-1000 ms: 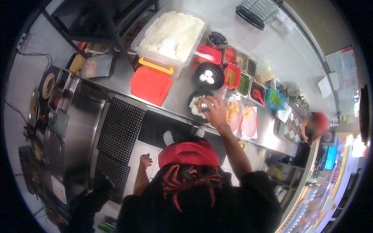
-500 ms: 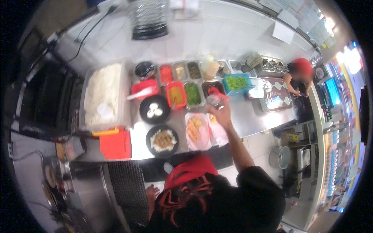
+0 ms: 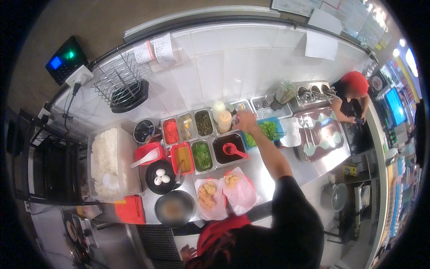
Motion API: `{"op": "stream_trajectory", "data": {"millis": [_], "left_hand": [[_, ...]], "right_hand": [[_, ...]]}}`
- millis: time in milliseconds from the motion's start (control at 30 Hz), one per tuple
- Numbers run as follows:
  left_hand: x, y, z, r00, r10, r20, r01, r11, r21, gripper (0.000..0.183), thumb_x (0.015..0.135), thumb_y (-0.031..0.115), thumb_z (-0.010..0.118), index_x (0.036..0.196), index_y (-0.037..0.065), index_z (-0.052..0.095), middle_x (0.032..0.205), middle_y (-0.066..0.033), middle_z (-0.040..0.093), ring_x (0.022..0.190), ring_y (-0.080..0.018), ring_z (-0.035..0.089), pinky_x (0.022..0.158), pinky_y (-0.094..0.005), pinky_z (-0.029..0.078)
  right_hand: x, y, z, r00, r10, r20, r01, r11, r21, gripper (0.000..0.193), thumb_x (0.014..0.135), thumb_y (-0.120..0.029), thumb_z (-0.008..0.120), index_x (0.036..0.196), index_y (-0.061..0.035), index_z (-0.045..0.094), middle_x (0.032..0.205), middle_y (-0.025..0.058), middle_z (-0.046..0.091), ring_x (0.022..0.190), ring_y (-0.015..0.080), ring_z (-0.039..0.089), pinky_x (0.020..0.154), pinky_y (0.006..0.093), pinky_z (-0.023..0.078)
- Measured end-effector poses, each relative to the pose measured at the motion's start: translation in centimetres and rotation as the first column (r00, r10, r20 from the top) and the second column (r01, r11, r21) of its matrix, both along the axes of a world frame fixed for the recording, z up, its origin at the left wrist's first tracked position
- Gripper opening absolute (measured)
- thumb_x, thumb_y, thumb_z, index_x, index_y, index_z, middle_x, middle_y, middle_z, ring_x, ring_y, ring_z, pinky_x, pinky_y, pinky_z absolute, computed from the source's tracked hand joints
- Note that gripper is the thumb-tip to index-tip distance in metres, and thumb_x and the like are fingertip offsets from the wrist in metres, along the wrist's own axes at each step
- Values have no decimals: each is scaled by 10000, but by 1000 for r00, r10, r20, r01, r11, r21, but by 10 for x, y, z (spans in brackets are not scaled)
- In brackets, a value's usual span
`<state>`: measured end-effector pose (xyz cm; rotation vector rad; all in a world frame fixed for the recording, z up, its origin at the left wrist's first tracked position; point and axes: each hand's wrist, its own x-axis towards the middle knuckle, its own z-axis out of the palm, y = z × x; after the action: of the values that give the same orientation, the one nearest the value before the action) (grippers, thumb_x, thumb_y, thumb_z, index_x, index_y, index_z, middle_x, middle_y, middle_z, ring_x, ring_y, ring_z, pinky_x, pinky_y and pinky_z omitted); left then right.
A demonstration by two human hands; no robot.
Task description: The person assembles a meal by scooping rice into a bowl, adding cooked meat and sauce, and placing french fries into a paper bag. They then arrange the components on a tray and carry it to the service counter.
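My right hand [image 3: 246, 122] reaches across the counter, fingers bent beside the small jars [image 3: 240, 106] and next to a pale-orange squeeze bottle [image 3: 225, 121]. Whether it grips a jar is unclear. Just right of it is a blue tub [image 3: 269, 129] of chopped greens. Below the counter's front edge, my left hand [image 3: 188, 253] hangs with fingers apart and nothing in it. Two paper-lined red baskets hold fried pieces: the left basket's paper [image 3: 218, 210] and the right basket's paper [image 3: 244, 197]. A dark bowl [image 3: 191, 207], its brown contents blurred, stands near the front edge.
Along the back are a rice bin [image 3: 130, 166], steel pans of toppings [image 3: 204, 123], a dark sauce pan with a red ladle [image 3: 231, 149], and a bowl of eggs [image 3: 152, 183]. A patterned tray [image 3: 320, 134] lies to the right. Beyond it stands another person [image 3: 354, 101].
My right hand has moved from above the baskets, where it held a clear shaker jar, back to the jars by the wall. The view has shifted, showing more wall.
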<state>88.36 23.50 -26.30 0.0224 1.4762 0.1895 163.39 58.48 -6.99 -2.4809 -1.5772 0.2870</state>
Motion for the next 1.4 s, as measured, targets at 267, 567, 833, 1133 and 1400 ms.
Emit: {"op": "stream_trajectory", "data": {"millis": [267, 567, 833, 1133, 1400], "left_hand": [[56, -68, 18, 415, -644, -642, 886, 446, 126, 488, 887, 541, 660, 1036, 78, 621, 914, -212, 708, 882, -424, 701, 766, -579, 539], [35, -56, 18, -41, -665, -746, 996, -87, 23, 625, 838, 604, 702, 1069, 28, 632, 978, -255, 717, 926, -434, 705, 812, -550, 554], [-22, -52, -25, -53, -671, -739, 996, -86, 6, 436, 968, 367, 638, 1199, 2, 581, 953, -242, 730, 841, -385, 724, 690, -506, 571], [-65, -15, -61, 991, -36, -132, 67, 968, 241, 558, 980, 459, 659, 1349, 59, 537, 1063, -155, 694, 826, -278, 720, 635, -415, 595], [-142, 1, -40, 972, -70, -226, 136, 947, 291, 445, 1002, 441, 623, 1303, 120, 554, 997, -117, 692, 791, -251, 701, 669, -421, 569]], "right_hand": [[48, 41, -13, 968, -226, -110, 245, 947, 208, 680, 773, -473, 737, 1313, -69, 652, 1358, 187, 607, 1355, 388, 485, 1090, 606, 398], [66, 56, -24, 953, -262, -149, 276, 958, 79, 738, 670, -466, 847, 1215, -4, 666, 1201, 220, 699, 1106, 381, 685, 959, 487, 540], [-29, -79, 68, 780, 87, -620, 376, 727, 574, 610, 770, -269, 816, 1258, 33, 609, 1164, 173, 695, 1067, 322, 679, 911, 406, 554], [-278, -180, 25, -23, 156, -988, 441, 888, 129, 663, 810, -127, 819, 1396, -75, 514, 1252, 124, 640, 1139, 310, 647, 979, 480, 565], [-403, -203, 30, 906, 414, -85, -348, 845, 407, 737, 688, -169, 840, 1380, -167, 587, 1318, 89, 581, 1261, 342, 505, 1083, 459, 430]]}}
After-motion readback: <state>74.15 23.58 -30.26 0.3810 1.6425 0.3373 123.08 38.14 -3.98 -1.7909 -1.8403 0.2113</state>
